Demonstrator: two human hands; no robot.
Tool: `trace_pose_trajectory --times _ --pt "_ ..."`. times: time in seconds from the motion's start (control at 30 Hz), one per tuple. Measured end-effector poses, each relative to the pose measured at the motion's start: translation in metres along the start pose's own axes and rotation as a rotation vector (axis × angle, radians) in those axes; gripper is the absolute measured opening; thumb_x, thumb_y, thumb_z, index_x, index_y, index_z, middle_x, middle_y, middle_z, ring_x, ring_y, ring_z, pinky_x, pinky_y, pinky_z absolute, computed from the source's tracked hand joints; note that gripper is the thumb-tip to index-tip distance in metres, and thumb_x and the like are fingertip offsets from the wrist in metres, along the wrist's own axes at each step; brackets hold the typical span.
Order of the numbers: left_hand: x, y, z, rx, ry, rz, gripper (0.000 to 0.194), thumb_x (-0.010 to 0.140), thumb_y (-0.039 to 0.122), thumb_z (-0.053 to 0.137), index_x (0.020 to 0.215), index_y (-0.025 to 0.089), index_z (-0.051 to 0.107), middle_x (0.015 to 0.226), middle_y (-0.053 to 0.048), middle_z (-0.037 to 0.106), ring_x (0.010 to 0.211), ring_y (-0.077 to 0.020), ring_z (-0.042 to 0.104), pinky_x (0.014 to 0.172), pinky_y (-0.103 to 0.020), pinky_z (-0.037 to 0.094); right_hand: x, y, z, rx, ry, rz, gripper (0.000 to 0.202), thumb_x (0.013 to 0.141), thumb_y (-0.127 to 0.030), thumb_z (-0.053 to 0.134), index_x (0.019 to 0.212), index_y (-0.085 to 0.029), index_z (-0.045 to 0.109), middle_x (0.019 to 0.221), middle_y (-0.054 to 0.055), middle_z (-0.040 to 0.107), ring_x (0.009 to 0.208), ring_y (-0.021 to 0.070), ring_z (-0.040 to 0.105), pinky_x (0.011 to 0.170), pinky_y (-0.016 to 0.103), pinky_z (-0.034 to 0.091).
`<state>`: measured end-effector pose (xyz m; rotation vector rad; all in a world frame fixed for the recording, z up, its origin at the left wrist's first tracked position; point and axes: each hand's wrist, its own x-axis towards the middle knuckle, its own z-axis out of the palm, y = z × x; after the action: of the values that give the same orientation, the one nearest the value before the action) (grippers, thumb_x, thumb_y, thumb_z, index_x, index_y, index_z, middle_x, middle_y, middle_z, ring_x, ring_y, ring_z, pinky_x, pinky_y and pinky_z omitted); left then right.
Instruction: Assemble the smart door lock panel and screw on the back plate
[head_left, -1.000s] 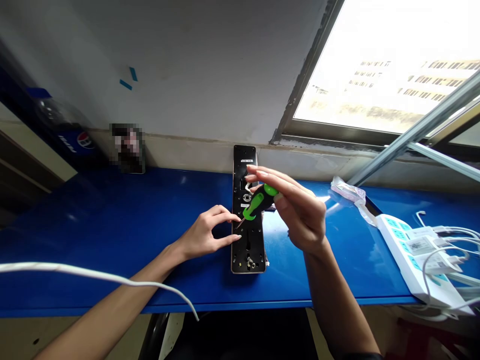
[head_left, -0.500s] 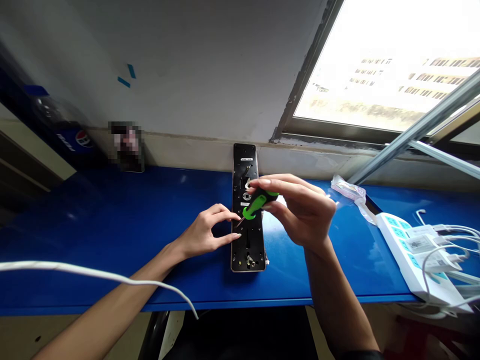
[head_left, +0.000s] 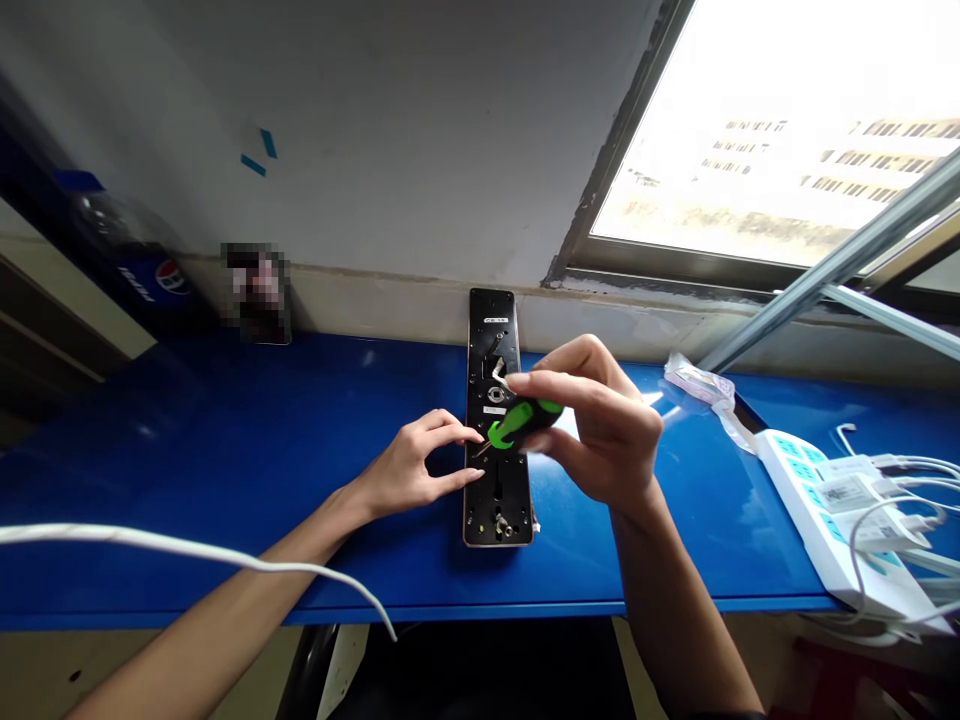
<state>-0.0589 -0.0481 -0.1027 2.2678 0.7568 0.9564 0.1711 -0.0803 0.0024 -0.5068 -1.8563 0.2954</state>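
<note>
A long black door-lock panel [head_left: 489,485] lies lengthwise away from me, its far end near the wall, with screw holes, slots, metal posts and pale labels on its face. My right hand [head_left: 611,430] grips a green-and-black screwdriver [head_left: 519,420] between thumb and fingers, the handle tilted over the panel. Its thin shaft slants down and left to the panel's left side. There, my left hand [head_left: 416,462] rests with thumb and forefinger spread, fingertips touching the panel on either side of the screwdriver tip. A screw under the tip is too small to make out.
A white power strip [head_left: 795,490] with plugged-in chargers and cables stands at the right, near a clear plastic packet [head_left: 697,380]. A Pepsi bottle [head_left: 150,270] and a blurred upright object [head_left: 259,300] stand back left. A white cable [head_left: 187,545] crosses above my left forearm.
My right hand has shifted its fingers on the screwdriver handle, which has turned slightly. The left hand keeps its place on the panel. The whole view has moved a little.
</note>
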Motion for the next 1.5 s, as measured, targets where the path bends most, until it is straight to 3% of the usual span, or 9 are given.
trace_pose_trajectory --times 0.13,0.3,0.5,0.67,0.87,1.03,1.23,1.4,1.5 --pt "0.0006 0.0001 -0.0003 0.005 -0.004 0.002 0.031 0.090 0.035 0.079 0.118 0.025 0.068 0.108 -0.002 0.066 0.099 -0.0186 0.067 0.090 -0.033 0.057 0.0005 -0.0014 0.0011 0.121 -0.099 0.050 0.047 0.102 -0.016 0.054 0.145 -0.033 0.061 0.138 0.009 0.068 0.114 0.0253 0.071 0.092 0.046 0.065" --pt "0.0001 0.0004 -0.0005 0.011 0.006 0.009 0.034 0.090 0.034 0.080 0.120 0.026 0.068 0.108 -0.002 0.065 0.098 -0.0181 0.067 0.090 -0.033 0.057 -0.0007 0.0009 0.0009 0.004 0.032 -0.029 0.047 0.082 -0.027 0.087 0.127 -0.035 0.075 0.096 0.004 0.067 0.082 0.0179 0.067 0.065 0.032 0.062" --pt "0.0001 0.0006 -0.0008 0.005 -0.003 0.002 0.031 0.089 0.033 0.080 0.116 0.025 0.069 0.107 -0.001 0.065 0.099 -0.0174 0.066 0.091 -0.031 0.056 0.0005 -0.0027 0.0000 0.148 -0.110 0.053 0.049 0.102 -0.013 0.052 0.146 -0.033 0.060 0.137 0.009 0.068 0.117 0.0252 0.070 0.095 0.046 0.063" --pt "0.0005 0.0004 -0.0002 0.003 0.002 0.007 0.033 0.089 0.034 0.080 0.119 0.026 0.068 0.108 -0.002 0.065 0.099 -0.0175 0.066 0.091 -0.031 0.057 0.0000 0.0011 -0.0005 -0.015 0.034 -0.045 0.047 0.081 -0.029 0.087 0.126 -0.036 0.075 0.095 0.004 0.068 0.081 0.0186 0.068 0.062 0.033 0.061" --pt "0.0004 0.0015 -0.0006 0.009 -0.005 0.002 0.030 0.090 0.035 0.079 0.117 0.024 0.069 0.108 -0.003 0.066 0.099 -0.0190 0.067 0.091 -0.033 0.058 0.0002 -0.0015 0.0014 0.140 -0.117 0.058 0.048 0.102 -0.015 0.053 0.146 -0.033 0.060 0.135 0.009 0.068 0.116 0.0252 0.071 0.094 0.047 0.063" --pt "0.0000 0.0011 -0.0003 0.016 0.002 0.002 0.031 0.090 0.036 0.079 0.118 0.025 0.069 0.108 -0.003 0.066 0.098 -0.0189 0.067 0.091 -0.034 0.058 0.0002 0.0009 0.0023 0.025 0.017 -0.015 0.048 0.082 -0.026 0.087 0.127 -0.036 0.075 0.099 0.005 0.069 0.084 0.0194 0.069 0.065 0.033 0.063" --pt "0.0011 0.0007 -0.0010 0.004 -0.008 -0.002 0.030 0.090 0.036 0.079 0.116 0.024 0.069 0.109 -0.004 0.066 0.099 -0.0193 0.067 0.090 -0.034 0.058 0.0014 -0.0034 0.0018 0.146 -0.115 0.070 0.046 0.104 -0.017 0.051 0.145 -0.034 0.061 0.142 0.008 0.066 0.121 0.0264 0.069 0.094 0.047 0.064" --pt "0.0003 0.0009 -0.0008 0.003 -0.004 -0.003 0.030 0.090 0.034 0.079 0.117 0.024 0.069 0.108 -0.003 0.066 0.098 -0.0183 0.066 0.091 -0.033 0.058 0.0017 -0.0015 0.0015 0.019 0.007 -0.033 0.050 0.082 -0.019 0.086 0.128 -0.035 0.074 0.098 0.004 0.068 0.083 0.0176 0.067 0.065 0.032 0.061" --pt "0.0003 0.0005 -0.0006 -0.005 -0.007 -0.003 0.031 0.090 0.035 0.079 0.117 0.024 0.069 0.109 -0.003 0.066 0.099 -0.0185 0.066 0.091 -0.034 0.058 0.0020 -0.0013 0.0017 0.037 -0.046 0.035 0.046 0.095 -0.021 0.071 0.138 -0.036 0.066 0.113 0.007 0.066 0.097 0.0203 0.067 0.075 0.036 0.063"
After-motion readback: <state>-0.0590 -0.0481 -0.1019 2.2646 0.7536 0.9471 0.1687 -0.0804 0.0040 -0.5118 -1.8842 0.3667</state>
